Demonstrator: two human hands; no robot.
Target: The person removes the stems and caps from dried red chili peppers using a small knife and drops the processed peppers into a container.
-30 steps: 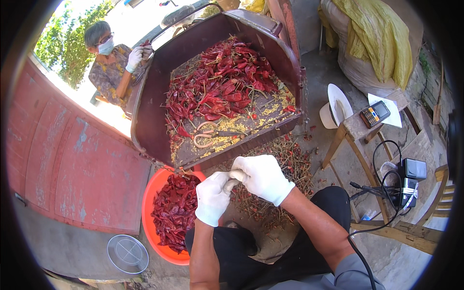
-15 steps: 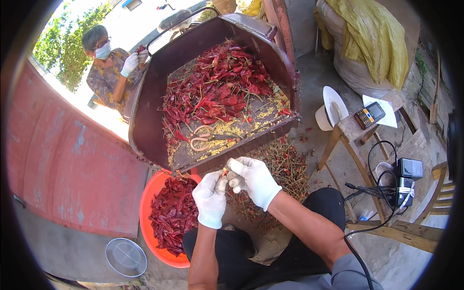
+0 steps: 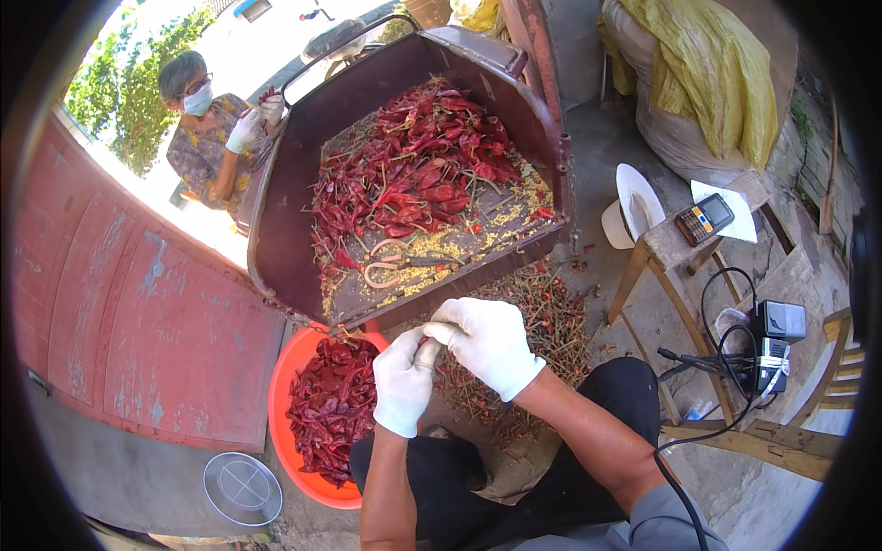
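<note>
Both hands (image 3: pixel 401 384) (image 3: pixel 493 349) close together, fingers (image 3: pixel 428 353) curled

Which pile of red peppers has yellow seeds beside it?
The pile in the maroon bin: seeds lie along its near edge. The other pile, in the tub, shows none.

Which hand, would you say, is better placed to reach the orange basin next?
Probably the left hand: it appears nearer the orange basin of red peppers, while the right hand is farther off, on the left hand's other side.

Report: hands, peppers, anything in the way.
Left hand and right hand gloved, meeting; anything gripped hidden. Red peppers heaped in maroon cart, more in orange basin. Scissors before heap.
</note>
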